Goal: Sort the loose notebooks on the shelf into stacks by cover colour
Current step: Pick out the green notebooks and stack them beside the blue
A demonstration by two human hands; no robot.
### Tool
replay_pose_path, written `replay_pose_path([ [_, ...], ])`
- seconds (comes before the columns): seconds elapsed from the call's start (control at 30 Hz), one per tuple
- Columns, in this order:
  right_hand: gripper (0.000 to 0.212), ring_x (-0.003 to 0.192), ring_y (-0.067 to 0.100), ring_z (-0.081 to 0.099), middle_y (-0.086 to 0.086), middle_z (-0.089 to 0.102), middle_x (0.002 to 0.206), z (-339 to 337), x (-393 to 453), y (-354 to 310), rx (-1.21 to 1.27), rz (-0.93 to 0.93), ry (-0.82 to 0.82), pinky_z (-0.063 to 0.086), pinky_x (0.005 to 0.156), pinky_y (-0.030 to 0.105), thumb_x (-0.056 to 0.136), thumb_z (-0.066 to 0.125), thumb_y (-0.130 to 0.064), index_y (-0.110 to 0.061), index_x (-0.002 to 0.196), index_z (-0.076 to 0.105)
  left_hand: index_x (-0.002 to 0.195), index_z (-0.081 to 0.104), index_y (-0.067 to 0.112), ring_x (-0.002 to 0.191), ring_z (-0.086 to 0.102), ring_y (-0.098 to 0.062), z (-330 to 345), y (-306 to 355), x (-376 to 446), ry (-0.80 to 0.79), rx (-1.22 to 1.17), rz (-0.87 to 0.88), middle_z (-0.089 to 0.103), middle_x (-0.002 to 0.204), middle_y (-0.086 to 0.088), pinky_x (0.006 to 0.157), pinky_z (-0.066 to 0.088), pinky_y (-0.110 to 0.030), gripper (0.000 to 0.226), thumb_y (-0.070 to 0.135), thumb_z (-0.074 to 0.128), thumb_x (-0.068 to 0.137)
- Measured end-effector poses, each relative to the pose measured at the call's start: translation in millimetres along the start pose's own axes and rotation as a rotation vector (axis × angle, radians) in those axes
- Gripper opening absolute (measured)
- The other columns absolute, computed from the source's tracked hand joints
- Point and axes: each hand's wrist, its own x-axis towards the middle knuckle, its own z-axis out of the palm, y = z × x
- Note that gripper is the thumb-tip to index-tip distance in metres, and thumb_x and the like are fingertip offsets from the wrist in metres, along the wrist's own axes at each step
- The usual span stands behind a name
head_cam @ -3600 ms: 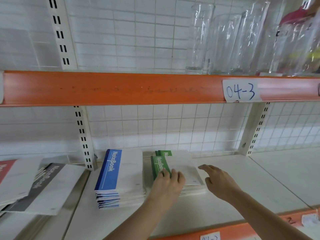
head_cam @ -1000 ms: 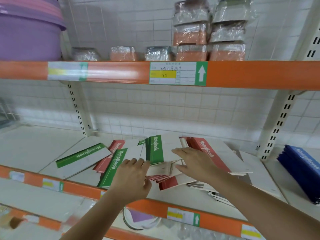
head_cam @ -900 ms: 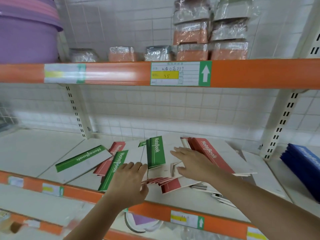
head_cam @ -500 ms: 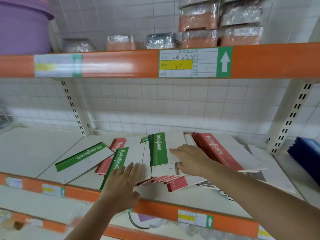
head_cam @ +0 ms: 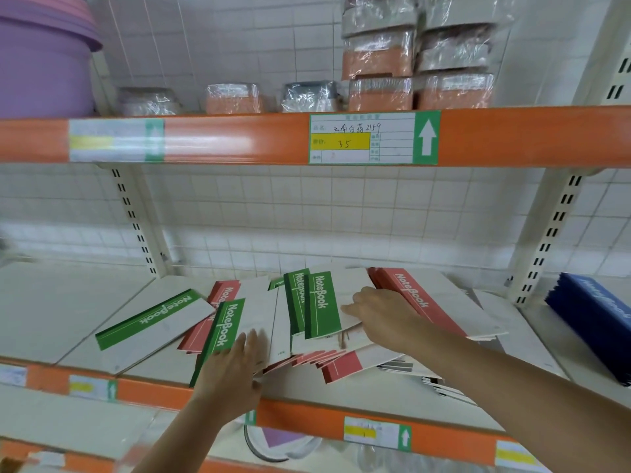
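Observation:
Loose notebooks with white covers and coloured spines lie in a jumble on the white shelf (head_cam: 61,302). My left hand (head_cam: 232,367) lies flat, fingers straight, on the near end of a green notebook (head_cam: 223,331). My right hand (head_cam: 379,319) holds two overlapping green notebooks (head_cam: 321,305) by their right side, with the fingers on top of the cover and the thumb hidden. Another green notebook (head_cam: 150,319) lies alone to the left. Red notebooks (head_cam: 415,297) are stacked behind my right hand, and more red ones (head_cam: 341,365) are fanned out underneath.
A blue notebook stack (head_cam: 594,319) sits in the bay to the right, past a slotted upright (head_cam: 546,240). An orange rail (head_cam: 307,414) edges the shelf front. Overhead, another orange-fronted shelf carries a purple tub (head_cam: 41,56) and wrapped packages (head_cam: 379,59).
The view has swung from the sorted blue and green stacks to this jumbled bay. In the last second my left hand slid forward onto the green notebook, and a second green spine has come into view under my right hand.

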Motion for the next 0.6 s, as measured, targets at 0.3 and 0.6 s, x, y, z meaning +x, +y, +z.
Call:
replay_pose_path([
  [0.3,0.054,0.106,0.024,0.047,0.008,0.047,0.118,-9,-31,9,-0.078,0.082,0.037,0.036,0.070,0.029,0.085,0.048,0.002,-0.015,0.136,0.044,0.135,0.036,0.018,0.119,0.050,-0.013,8,-9,-2,0.042,-0.087,0.040,0.052,0.130,0.004,0.093,0.047,-0.023,0.032,0.021,0.032,0.103],
  [0.6,0.070,0.125,0.023,0.048,-0.001,0.043,0.146,-7,-58,22,0.039,0.140,0.064,0.047,0.090,0.035,0.088,0.042,0.008,-0.021,0.150,0.026,0.142,0.027,0.015,0.101,0.067,-0.018,-41,6,-26,-0.018,0.186,0.004,0.062,0.120,0.002,0.069,0.049,-0.028,0.041,0.006,0.028,0.102],
])
